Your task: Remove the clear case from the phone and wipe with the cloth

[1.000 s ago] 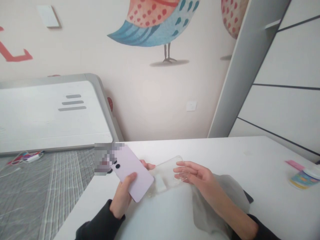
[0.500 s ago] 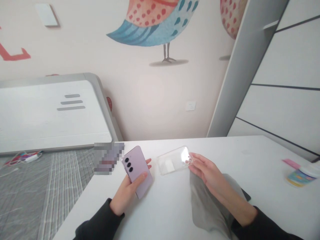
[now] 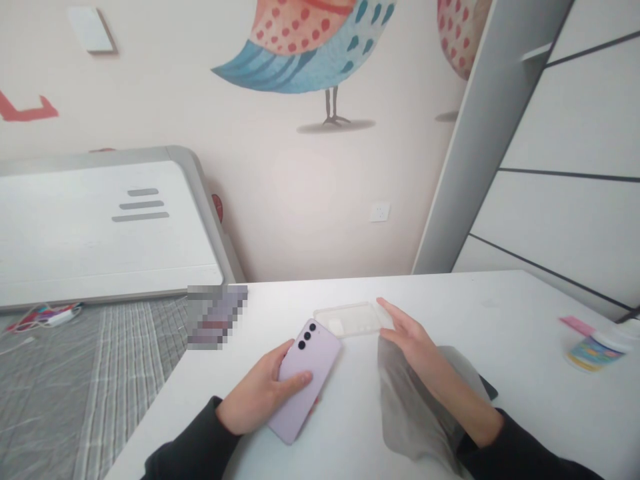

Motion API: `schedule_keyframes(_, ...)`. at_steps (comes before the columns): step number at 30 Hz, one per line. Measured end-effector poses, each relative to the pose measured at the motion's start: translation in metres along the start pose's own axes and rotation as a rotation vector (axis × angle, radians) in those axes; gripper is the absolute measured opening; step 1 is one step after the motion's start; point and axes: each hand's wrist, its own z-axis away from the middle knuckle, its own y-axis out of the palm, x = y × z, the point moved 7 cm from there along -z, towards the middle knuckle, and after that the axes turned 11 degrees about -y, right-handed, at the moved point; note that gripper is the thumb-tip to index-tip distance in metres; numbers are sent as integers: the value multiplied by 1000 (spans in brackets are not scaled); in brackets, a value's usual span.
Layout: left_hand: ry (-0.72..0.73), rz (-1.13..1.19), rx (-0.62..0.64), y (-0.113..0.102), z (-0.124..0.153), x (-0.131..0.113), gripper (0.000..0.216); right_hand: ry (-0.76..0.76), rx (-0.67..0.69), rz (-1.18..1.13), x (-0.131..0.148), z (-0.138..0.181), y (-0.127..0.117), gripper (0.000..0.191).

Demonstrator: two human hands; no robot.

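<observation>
My left hand (image 3: 263,393) grips a lilac phone (image 3: 305,377) that lies face down on the white table (image 3: 520,413), its three camera lenses pointing away from me. A clear phone case (image 3: 353,320) lies flat just beyond the phone. My right hand (image 3: 413,340) rests with open fingers at the case's right end, touching its edge. Under my right forearm lies a grey cloth (image 3: 410,407).
A small tub with a colourful label (image 3: 593,350) and a pink slip (image 3: 577,325) sit at the table's right edge. A dark flat object (image 3: 487,388) peeks from under the cloth. A bed with grey striped bedding (image 3: 80,387) is to the left, a cabinet (image 3: 550,167) to the right.
My left hand lowered the phone onto the table and turned it to point right. My right hand set the clear case down flat and let it go.
</observation>
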Motion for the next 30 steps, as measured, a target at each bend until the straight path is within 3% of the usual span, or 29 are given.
schedule_keyframes(4,58,-353,-52,4,3,-8,34,-59,-18,87,4,-3,-3,46)
schedule_keyframes(10,117,-683,-148,9,5,-14,24,-154,-28,156,15,0,2,35)
schedule_keyframes(21,89,-761,-181,19,-1,-2,72,-241,-4,207,29,4,11,30)
schedule_keyframes(26,125,-895,-156,28,1,-8,64,-253,11,258,34,3,13,30)
schedule_keyframes(30,92,-1024,-156,36,3,-11,65,-267,55,350,53,9,19,28)
